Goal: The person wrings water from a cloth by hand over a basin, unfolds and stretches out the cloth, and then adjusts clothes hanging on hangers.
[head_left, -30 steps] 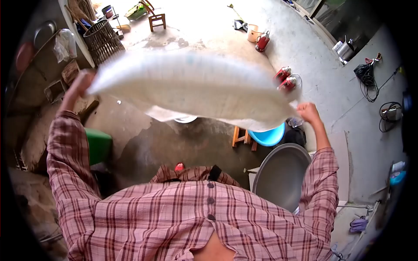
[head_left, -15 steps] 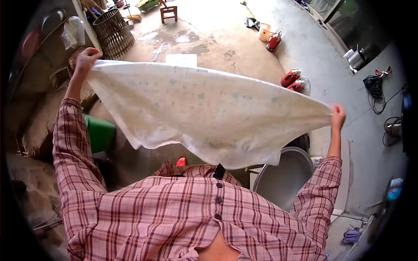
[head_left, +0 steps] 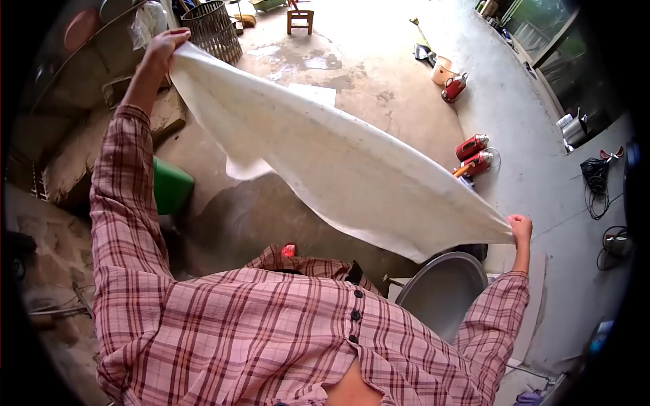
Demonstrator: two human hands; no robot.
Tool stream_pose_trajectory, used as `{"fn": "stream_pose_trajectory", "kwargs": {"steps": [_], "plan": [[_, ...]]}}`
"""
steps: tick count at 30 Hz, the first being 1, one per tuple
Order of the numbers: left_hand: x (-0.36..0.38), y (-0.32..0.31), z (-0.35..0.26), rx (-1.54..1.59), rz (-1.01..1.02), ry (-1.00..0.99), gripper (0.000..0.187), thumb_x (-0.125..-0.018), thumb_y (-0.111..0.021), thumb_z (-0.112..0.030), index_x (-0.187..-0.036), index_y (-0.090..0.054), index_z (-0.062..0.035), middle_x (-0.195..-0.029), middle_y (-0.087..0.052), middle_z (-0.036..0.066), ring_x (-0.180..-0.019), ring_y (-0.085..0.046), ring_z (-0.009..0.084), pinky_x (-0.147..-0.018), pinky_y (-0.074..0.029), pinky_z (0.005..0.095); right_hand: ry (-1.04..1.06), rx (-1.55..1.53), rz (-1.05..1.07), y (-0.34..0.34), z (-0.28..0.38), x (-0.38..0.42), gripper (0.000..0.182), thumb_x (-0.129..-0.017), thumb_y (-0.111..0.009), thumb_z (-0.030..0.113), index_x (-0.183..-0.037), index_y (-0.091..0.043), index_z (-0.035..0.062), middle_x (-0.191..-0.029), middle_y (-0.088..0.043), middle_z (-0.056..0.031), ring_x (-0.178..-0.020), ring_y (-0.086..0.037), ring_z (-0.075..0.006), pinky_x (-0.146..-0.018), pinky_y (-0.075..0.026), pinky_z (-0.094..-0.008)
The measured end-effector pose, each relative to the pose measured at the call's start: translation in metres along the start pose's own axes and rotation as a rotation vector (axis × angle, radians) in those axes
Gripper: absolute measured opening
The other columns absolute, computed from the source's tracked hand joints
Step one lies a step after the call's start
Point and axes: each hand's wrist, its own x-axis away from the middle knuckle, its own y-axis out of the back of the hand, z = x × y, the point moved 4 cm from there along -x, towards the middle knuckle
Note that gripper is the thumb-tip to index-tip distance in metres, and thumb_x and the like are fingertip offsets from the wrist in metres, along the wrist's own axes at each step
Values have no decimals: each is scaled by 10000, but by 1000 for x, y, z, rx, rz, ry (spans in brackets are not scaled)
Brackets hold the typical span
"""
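Note:
A white cloth [head_left: 325,155] is stretched in the air between my two hands, its lower edge billowing back toward me. At the upper left, my left hand [head_left: 166,49] is closed on one corner. Lower down on the right, my right hand [head_left: 520,229] pinches the opposite corner, so the top edge slopes down to the right. Beneath the cloth's right end stands a large grey metal basin [head_left: 443,291], partly hidden by my sleeve.
A green bin [head_left: 172,186] stands by my left forearm. Red thermos flasks [head_left: 474,152] are on the floor at right, with another red flask [head_left: 454,88] beside a bucket [head_left: 442,70]. Farther off are a small wooden stool [head_left: 300,21] and a wicker basket [head_left: 211,30].
My left hand has risen and my right hand has dropped, tilting the cloth. Its lower edge has swung up on the left, and the view has turned slightly.

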Motion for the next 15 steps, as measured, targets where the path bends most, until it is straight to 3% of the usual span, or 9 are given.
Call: {"fn": "stream_pose_trajectory", "kwargs": {"steps": [1, 5, 8, 9, 10, 11, 13, 14, 15], "plan": [[10, -9, -14, -12, 21, 45, 296, -857, -676, -167, -1126, -620, -58, -971, -644, 75, -798, -611, 196, -684, -528, 345, 18, 39, 117, -1, -9, -9, 141, -745, -714, 119, -846, -709, 21, -727, -678, -31, -639, -586, -107, -623, -485, -276], [-6, -15, -44, 192, 157, -83, 319, -874, -632, -112, -1188, -594, -68, -1026, -645, 87, -829, -625, 198, -720, -535, 306, -30, -587, -254, 42, -9, -45, 172, -737, -732, 142, -872, -709, 37, -714, -663, -22, -642, -570, -99, -624, -480, -274], [-50, 3, -34, 64, 136, -456, 210, -882, -629, -91, -1092, -641, -88, -934, -659, 37, -764, -615, 123, -625, -513, 236, 168, -200, -330, 60, 26, -23, 158, -738, -731, 158, -860, -708, 60, -724, -656, -27, -657, -568, -100, -639, -477, -274], [-54, -1, -21, -76, 90, -622, 144, -880, -642, -109, -1020, -678, -115, -874, -658, 8, -706, -601, 73, -557, -490, 196, 114, -102, -201, 55, 25, -17, 150, -746, -726, 161, -862, -707, 68, -727, -653, -30, -665, -566, -98, -645, -474, -273], [-46, -4, -12, -561, 134, -523, 98, -855, -653, -78, -941, -690, -106, -810, -641, -12, -620, -542, 45, -489, -421, 213, 62, -6, -69, 47, 22, -12, 143, -754, -721, 165, -864, -707, 75, -731, -650, -34, -672, -565, -97, -652, -471, -272], [-41, -1, -8, -502, 132, -395, 83, -838, -648, -63, -900, -694, -93, -758, -629, -6, -594, -503, 46, -493, -389, 237, 10, 83, 63, 41, 20, -11, 135, -762, -716, 169, -865, -707, 82, -735, -647, -37, -680, -564, -95, -658, -467, -270], [-26, -7, -19, -648, 39, -661, 106, -833, -629, -52, -914, -691, -80, -751, -639, 1, -615, -536, 65, -549, -435, 241, -2, -154, -46, 57, 34, -5, 154, -791, -698, 169, -883, -701, 46, -751, -646, -20, -671, -559, -98, -633, -454, -262], [-19, -11, -17, -416, 46, -448, 114, -827, -631, -51, -924, -688, -65, -795, -656, 15, -654, -573, 90, -614, -469, 243, -9, -236, -41, 60, 45, 0, 157, -794, -699, 170, -878, -700, 37, -749, -644, -14, -663, -555, -100, -623, -449, -259], [-25, -7, -14, -476, 21, -465, 136, -809, -644, -39, -939, -681, -57, -832, -669, 30, -696, -602, 108, -637, -487, 236, -14, -324, -46, 63, 54, 7, 161, -798, -700, 171, -872, -698, 28, -746, -642, -8, -656, -550, -102, -614, -445, -256]]}}
